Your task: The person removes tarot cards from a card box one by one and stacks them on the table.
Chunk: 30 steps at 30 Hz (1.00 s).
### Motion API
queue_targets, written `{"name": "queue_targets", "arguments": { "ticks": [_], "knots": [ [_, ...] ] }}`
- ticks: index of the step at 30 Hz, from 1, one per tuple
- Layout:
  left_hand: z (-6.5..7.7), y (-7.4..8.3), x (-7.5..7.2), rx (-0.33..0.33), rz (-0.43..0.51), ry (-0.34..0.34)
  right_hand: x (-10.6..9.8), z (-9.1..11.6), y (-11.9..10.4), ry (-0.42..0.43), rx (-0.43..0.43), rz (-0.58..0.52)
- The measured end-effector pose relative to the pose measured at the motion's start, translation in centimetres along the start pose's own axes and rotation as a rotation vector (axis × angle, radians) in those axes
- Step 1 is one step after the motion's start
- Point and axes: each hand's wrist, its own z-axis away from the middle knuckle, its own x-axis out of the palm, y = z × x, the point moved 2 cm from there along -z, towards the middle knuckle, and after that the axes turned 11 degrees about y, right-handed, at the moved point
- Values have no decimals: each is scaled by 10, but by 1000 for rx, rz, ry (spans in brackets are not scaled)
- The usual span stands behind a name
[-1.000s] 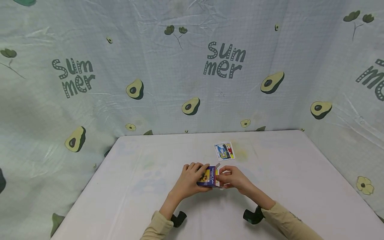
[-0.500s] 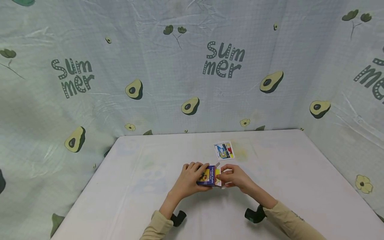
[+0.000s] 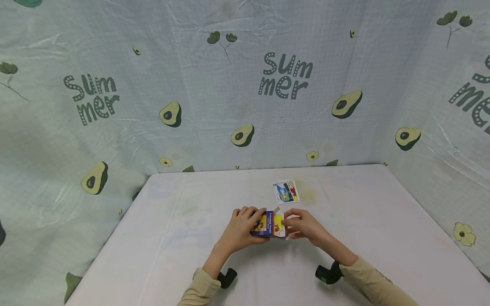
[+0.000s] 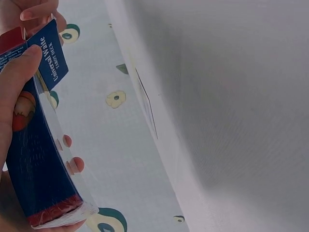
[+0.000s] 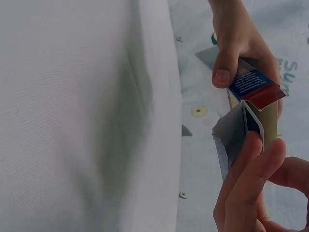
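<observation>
My left hand [image 3: 240,228] grips a blue and red tarot deck box [image 3: 263,224] above the table, thumb on one side and fingers around the other. "Universal Waite Tarot Deck" is printed on its raised end flap [image 4: 52,60] in the left wrist view. A yellow-faced tarot card [image 3: 279,225] sticks partway out of the box's open right end. My right hand [image 3: 308,229] pinches the outer edge of this card; in the right wrist view its fingertips lie by the box's opening. How many cards it holds is hidden.
Farther back on the white-covered table [image 3: 199,195] lie colourful printed cards [image 3: 286,192], overlapping. A cloth with avocado prints [image 3: 243,135] hangs behind and beside the table. Dark camera mounts [image 3: 329,273] sit at both wrists.
My right hand has moved a little to the right, and the yellow card has slid farther out of the box. My left hand and the box stay nearly still.
</observation>
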Motion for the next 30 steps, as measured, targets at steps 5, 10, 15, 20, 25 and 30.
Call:
{"name": "queue_targets", "arguments": {
  "ticks": [5, 10, 15, 20, 25, 30],
  "knots": [
    [1, -1, 0, 6, -18, 1, -4, -1, 3, 21, 9, 10],
    [3, -1, 0, 10, -8, 13, -8, -1, 6, 17, -2, 19],
    [4, -2, 0, 16, -13, 22, -11, -1, 8, 6, -12, 26],
    [3, -2, 1, 18, -25, 18, -14, 0, 8, -2, -20, 33],
    [3, -2, 2, 13, -10, 0, -16, 2, 7, -9, -26, 25],
    [3, -2, 1, 9, -8, 2, -16, 1, 7, -13, -23, 17]
  ]
}}
